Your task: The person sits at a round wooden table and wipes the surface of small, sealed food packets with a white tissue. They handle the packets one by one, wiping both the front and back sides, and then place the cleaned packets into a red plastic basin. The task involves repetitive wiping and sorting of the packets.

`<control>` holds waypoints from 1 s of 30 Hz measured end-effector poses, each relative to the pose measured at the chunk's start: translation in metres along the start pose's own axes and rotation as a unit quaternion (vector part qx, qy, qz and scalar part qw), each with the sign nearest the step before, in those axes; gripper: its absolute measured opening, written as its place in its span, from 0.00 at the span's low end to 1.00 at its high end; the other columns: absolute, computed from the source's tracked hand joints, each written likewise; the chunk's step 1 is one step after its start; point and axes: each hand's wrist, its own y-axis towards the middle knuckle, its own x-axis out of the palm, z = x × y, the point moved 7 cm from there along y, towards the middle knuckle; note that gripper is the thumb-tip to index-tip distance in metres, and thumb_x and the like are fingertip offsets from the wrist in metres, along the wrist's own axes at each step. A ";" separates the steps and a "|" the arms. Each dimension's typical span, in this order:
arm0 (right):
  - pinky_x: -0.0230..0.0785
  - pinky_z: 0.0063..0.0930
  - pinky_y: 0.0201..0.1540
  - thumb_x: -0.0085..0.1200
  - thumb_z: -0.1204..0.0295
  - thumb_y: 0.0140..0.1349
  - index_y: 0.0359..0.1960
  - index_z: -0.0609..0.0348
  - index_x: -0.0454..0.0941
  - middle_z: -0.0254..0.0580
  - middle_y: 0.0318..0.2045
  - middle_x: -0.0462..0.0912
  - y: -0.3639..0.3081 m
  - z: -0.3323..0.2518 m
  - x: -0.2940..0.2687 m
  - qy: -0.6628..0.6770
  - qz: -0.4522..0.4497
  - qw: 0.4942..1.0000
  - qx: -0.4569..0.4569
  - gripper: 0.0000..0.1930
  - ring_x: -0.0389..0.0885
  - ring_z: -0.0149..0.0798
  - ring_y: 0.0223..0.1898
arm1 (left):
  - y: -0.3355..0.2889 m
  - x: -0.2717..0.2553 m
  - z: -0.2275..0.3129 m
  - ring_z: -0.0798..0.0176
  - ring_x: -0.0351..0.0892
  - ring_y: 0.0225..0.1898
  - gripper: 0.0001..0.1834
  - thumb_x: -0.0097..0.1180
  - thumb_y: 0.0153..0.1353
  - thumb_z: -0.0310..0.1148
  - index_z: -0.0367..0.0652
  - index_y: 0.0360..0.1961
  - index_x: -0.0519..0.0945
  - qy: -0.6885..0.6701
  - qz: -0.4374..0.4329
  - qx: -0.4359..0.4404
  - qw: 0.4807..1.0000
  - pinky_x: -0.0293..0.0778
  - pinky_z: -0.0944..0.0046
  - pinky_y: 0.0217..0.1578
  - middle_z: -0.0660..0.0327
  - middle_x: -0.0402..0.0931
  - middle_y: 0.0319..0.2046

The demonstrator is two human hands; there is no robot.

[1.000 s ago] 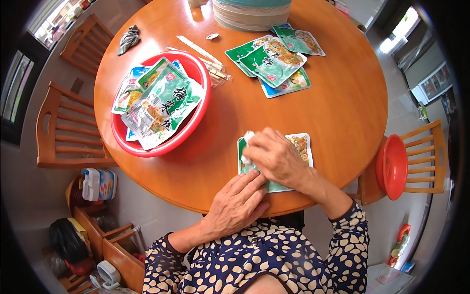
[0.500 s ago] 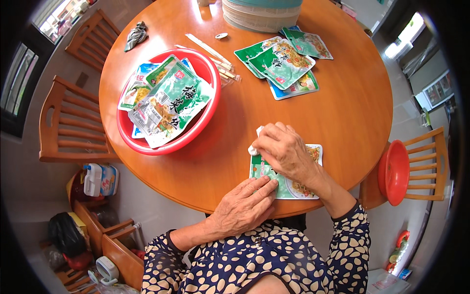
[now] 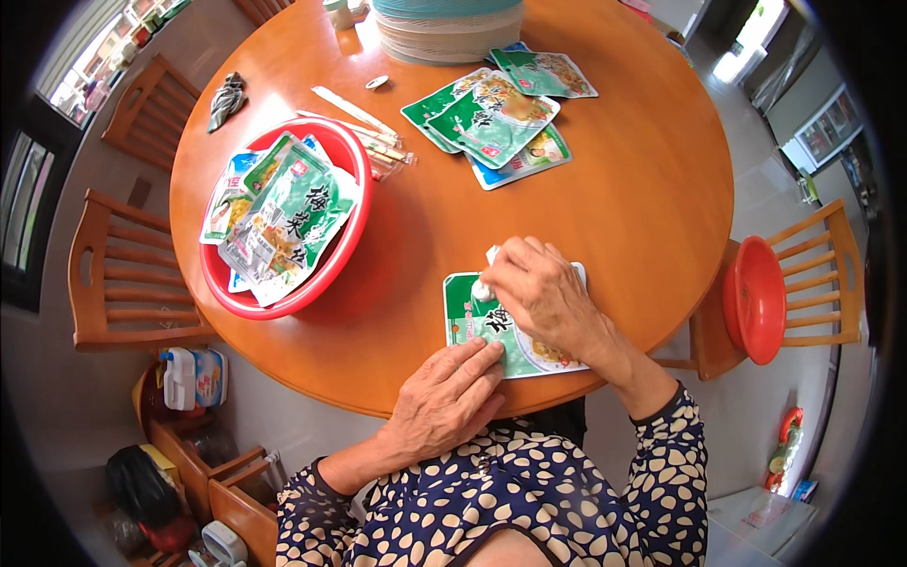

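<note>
A green food packet point(image 3: 513, 356) with a printed dish on its front lies flat at the table's near edge. Across its lower left part rest the stretched fingers of my left hand point(image 3: 442, 395), pressing it down. My right hand point(image 3: 551, 295) is closed on a crumpled white tissue point(image 3: 483, 290), which touches the packet's upper part. The right hand and wrist hide much of the packet's right side.
A red basin point(image 3: 356, 222) full of packets stands on the left of the round wooden table point(image 3: 624, 189). Farther back lie a packet pile point(image 3: 501, 118), wrapped chopsticks point(image 3: 364, 132), a dark crumpled cloth point(image 3: 227, 101) and a stacked round container point(image 3: 449, 33).
My right hand has moved the tissue from the packet's upper left corner inward to the right, uncovering that corner. My left hand stays on the packet. The whole view has shifted slightly.
</note>
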 end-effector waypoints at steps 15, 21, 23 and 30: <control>0.68 0.39 0.47 0.58 0.74 0.54 0.38 0.58 0.81 0.37 0.40 0.76 -0.061 -0.037 -0.010 0.006 0.043 0.996 -0.083 0.09 0.76 0.40 0.43 | 0.020 -0.013 -0.031 0.45 0.76 0.54 0.15 0.62 0.54 0.20 0.37 0.43 0.77 -0.037 0.036 -0.080 0.995 0.74 0.54 0.54 0.51 0.76 0.52; 0.70 0.34 0.43 0.61 0.76 0.54 0.35 0.57 0.80 0.35 0.36 0.76 -0.079 -0.026 -0.031 0.059 -0.050 0.996 -0.052 0.07 0.77 0.40 0.40 | 0.018 -0.019 -0.037 0.45 0.76 0.55 0.19 0.59 0.54 0.18 0.37 0.48 0.76 -0.083 0.003 -0.088 0.993 0.74 0.54 0.54 0.51 0.76 0.53; 0.70 0.34 0.42 0.62 0.77 0.54 0.34 0.57 0.80 0.35 0.35 0.75 -0.081 -0.023 -0.038 0.071 -0.100 0.992 -0.032 0.06 0.77 0.40 0.39 | 0.017 -0.022 -0.043 0.45 0.75 0.56 0.22 0.58 0.53 0.17 0.38 0.51 0.75 -0.110 -0.010 -0.084 0.990 0.74 0.54 0.55 0.51 0.75 0.54; 0.71 0.36 0.43 0.59 0.77 0.54 0.37 0.61 0.78 0.40 0.37 0.75 -0.047 -0.061 -0.001 0.049 -0.013 0.995 -0.084 0.08 0.76 0.41 0.40 | 0.017 -0.019 -0.043 0.45 0.74 0.57 0.29 0.58 0.50 0.15 0.38 0.56 0.73 -0.109 0.001 -0.076 0.991 0.74 0.53 0.56 0.51 0.74 0.55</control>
